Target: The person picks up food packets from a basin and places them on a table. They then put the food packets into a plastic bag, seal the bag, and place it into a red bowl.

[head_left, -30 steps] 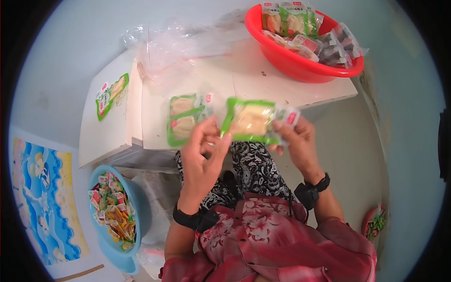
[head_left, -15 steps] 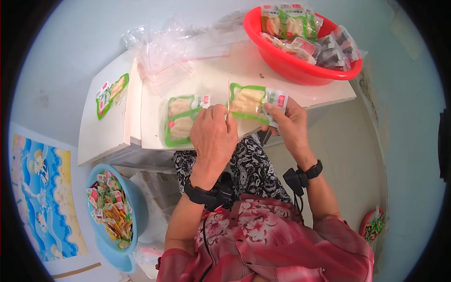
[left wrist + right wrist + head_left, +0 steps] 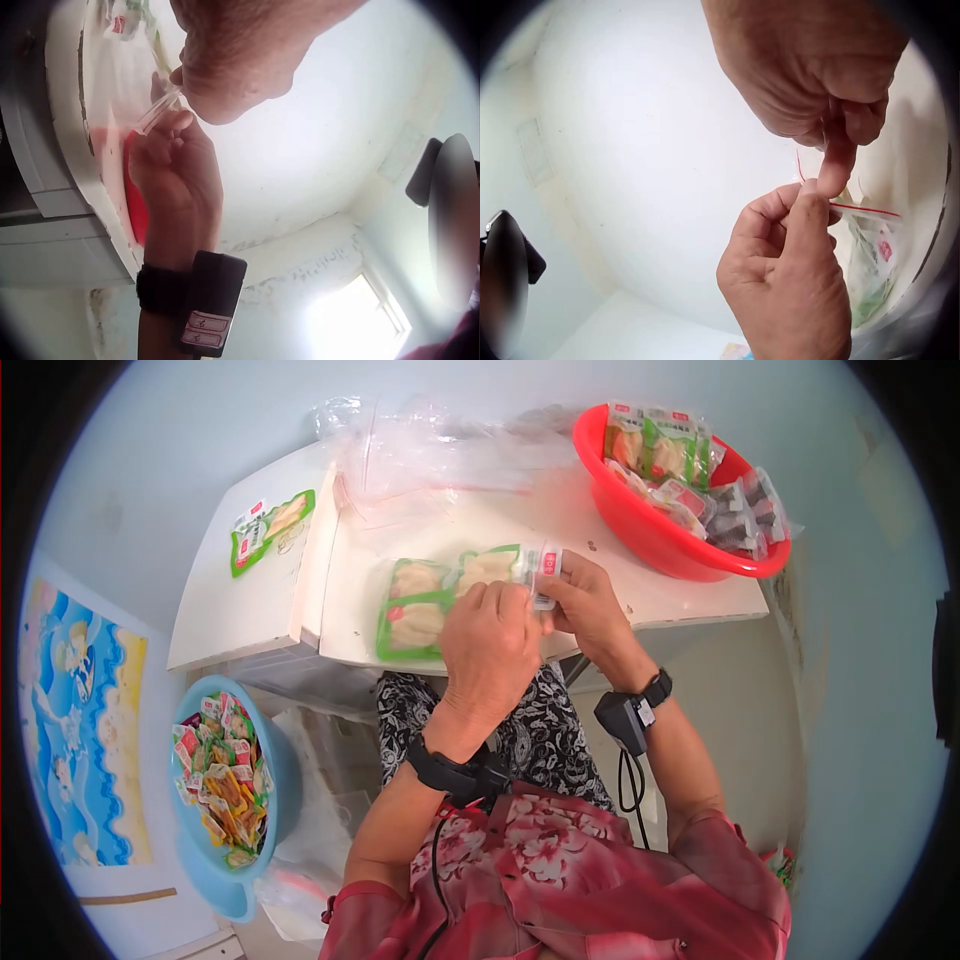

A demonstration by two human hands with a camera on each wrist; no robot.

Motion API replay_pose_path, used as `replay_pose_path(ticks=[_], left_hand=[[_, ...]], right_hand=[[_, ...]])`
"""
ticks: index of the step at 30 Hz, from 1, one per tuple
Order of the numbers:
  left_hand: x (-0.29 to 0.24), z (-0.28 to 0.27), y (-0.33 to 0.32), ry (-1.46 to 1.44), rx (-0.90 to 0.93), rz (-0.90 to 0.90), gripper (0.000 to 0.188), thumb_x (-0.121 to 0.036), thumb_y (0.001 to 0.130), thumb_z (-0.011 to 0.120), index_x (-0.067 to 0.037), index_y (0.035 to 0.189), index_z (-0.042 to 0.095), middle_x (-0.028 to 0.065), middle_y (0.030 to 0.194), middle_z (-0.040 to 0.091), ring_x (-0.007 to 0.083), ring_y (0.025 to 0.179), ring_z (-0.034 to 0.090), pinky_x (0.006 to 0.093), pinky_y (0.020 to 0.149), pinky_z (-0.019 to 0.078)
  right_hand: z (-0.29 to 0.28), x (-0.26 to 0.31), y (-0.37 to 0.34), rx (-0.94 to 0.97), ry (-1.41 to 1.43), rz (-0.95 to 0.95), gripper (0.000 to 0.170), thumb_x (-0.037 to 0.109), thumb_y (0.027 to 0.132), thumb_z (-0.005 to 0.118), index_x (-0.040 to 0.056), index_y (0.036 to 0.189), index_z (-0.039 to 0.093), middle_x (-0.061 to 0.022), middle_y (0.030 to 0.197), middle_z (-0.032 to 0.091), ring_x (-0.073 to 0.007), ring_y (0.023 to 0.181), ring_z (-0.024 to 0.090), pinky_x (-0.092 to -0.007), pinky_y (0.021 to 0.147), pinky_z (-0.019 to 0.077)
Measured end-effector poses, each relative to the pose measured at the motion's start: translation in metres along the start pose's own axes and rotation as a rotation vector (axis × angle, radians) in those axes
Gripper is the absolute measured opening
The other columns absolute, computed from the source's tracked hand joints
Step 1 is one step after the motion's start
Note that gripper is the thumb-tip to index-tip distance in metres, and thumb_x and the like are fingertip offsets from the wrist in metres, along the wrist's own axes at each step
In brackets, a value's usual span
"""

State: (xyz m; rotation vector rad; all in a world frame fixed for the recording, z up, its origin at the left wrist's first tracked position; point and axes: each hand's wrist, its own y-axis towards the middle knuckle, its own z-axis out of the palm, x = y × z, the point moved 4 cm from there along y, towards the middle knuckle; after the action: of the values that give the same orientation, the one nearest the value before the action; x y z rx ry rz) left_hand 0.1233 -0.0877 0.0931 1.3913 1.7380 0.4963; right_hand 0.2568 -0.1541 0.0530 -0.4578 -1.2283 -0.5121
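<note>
In the head view, the left hand [image 3: 490, 650] and right hand [image 3: 590, 605] meet over the white table. The right wrist view has a clear bag's red-striped edge [image 3: 866, 211] pinched by the left thumb and fingers [image 3: 787, 274], with the right hand [image 3: 810, 67] gripping beside them. A green-edged packet [image 3: 870, 259] shows behind the stripe. On the table lie green-edged packets of pale food [image 3: 412, 622] in clear plastic; another packet [image 3: 488, 568] extends to the right hand's fingers, its white end [image 3: 543, 563] beside them. Whether it is inside the bag, I cannot tell.
A red basin [image 3: 650, 525] of packets stands at the table's back right. Loose clear bags [image 3: 440, 455] lie at the back. One packet [image 3: 270, 532] is on the left surface. A blue basin [image 3: 285, 775] of small packets stands lower left.
The packet by the right hand has moved left, nearer the bagged packets, and both hands have come together. The head view has shifted slightly.
</note>
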Motion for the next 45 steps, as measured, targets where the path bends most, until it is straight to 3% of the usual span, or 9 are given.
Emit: replay_pose_path(ticks=[8,13,15,18,21,27,38,41,45], left_hand=[[0.008,-0.003,-0.003,-0.063,0.042,0.033,0.01,-0.006,0.089,0.068,-0.004,0.096,0.06,0.0103,0.087,0.064,0.0329,0.084,0.062,0.0462,0.078,0.0488],[0.064,-0.044,-0.016,0.04,-0.118,-0.13,0.043,-0.009,0.088,0.067,0.002,0.129,0.057,0.0238,0.122,0.062,0.0415,0.112,0.057,0.0489,0.096,0.0483],[0.092,-0.057,-0.021,0.012,-0.081,-0.317,0.061,-0.002,0.089,0.063,0.003,0.147,0.045,0.0244,0.141,0.053,0.0405,0.13,0.052,0.0489,0.111,0.0436],[0.147,-0.046,-0.044,-0.465,-0.081,-0.621,0.077,0.003,0.088,0.059,0.003,0.159,0.028,0.0242,0.159,0.037,0.0369,0.148,0.038,0.0449,0.124,0.0315],[0.166,-0.039,-0.048,-0.673,-0.005,-0.592,0.087,0.005,0.087,0.056,0.001,0.164,0.015,0.0258,0.167,0.021,0.035,0.156,0.023,0.0442,0.127,0.0216],[0.166,-0.036,-0.042,-0.868,0.058,-0.568,0.095,0.01,0.082,0.054,-0.007,0.166,0.013,0.034,0.166,0.019,0.0394,0.158,0.017,0.0453,0.128,0.0184],[0.165,-0.037,-0.036,-0.669,0.085,-0.447,0.092,0.001,0.08,0.057,-0.003,0.164,0.019,0.0257,0.165,0.027,0.0351,0.155,0.025,0.0465,0.127,0.0208],[0.16,-0.041,-0.033,-0.606,0.105,-0.443,0.092,-0.001,0.08,0.058,-0.002,0.163,0.019,0.0222,0.167,0.026,0.0332,0.157,0.022,0.0495,0.128,0.0176],[0.159,-0.042,-0.032,-0.627,0.138,-0.458,0.093,-0.002,0.081,0.059,-0.001,0.164,0.018,0.0224,0.168,0.022,0.0327,0.158,0.018,0.0508,0.129,0.0153]], right_hand=[[0.013,-0.014,0.032,0.135,-0.145,0.086,0.018,0.009,0.1,0.062,-0.0036,0.113,0.065,-0.0053,0.08,0.067,-0.0084,0.053,0.056,-0.0233,0.044,0.0401],[-0.005,-0.012,0.031,0.09,-0.158,0.096,0.024,0.009,0.097,0.07,-0.0078,0.113,0.062,-0.0078,0.079,0.067,-0.0109,0.055,0.06,-0.0233,0.041,0.0391],[-0.008,-0.016,0.03,0.053,-0.161,0.083,0.026,0.008,0.096,0.072,-0.0089,0.112,0.061,-0.0088,0.079,0.067,-0.0118,0.056,0.062,-0.0231,0.041,0.0389],[-0.005,-0.015,0.03,0.016,-0.218,0.063,0.026,0.005,0.095,0.072,-0.0097,0.113,0.06,-0.0105,0.08,0.069,-0.0125,0.057,0.064,-0.0228,0.041,0.0393],[0.0,-0.014,0.037,0.009,-0.315,0.037,0.024,0.005,0.095,0.072,-0.0092,0.112,0.061,-0.0118,0.081,0.071,-0.0126,0.058,0.065,-0.0232,0.042,0.0412],[0.011,-0.024,0.062,0.064,-0.33,-0.021,0.018,0.005,0.096,0.071,-0.0068,0.109,0.069,-0.0101,0.084,0.073,-0.0115,0.065,0.067,-0.0237,0.052,0.0488],[0.037,-0.019,0.065,0.068,-0.068,-0.143,0.031,0.004,0.096,0.072,-0.0084,0.123,0.064,-0.015,0.102,0.074,-0.0189,0.094,0.073,-0.0305,0.08,0.06],[0.036,-0.011,0.059,0.098,-0.277,-0.161,0.031,0.005,0.095,0.073,-0.0089,0.122,0.064,-0.0141,0.107,0.074,-0.0181,0.102,0.071,-0.0288,0.086,0.0579],[0.027,-0.007,0.05,0.047,-0.576,-0.334,0.038,0.017,0.091,0.08,-0.0036,0.12,0.067,-0.012,0.1,0.074,-0.0171,0.089,0.071,-0.0302,0.078,0.0556]])
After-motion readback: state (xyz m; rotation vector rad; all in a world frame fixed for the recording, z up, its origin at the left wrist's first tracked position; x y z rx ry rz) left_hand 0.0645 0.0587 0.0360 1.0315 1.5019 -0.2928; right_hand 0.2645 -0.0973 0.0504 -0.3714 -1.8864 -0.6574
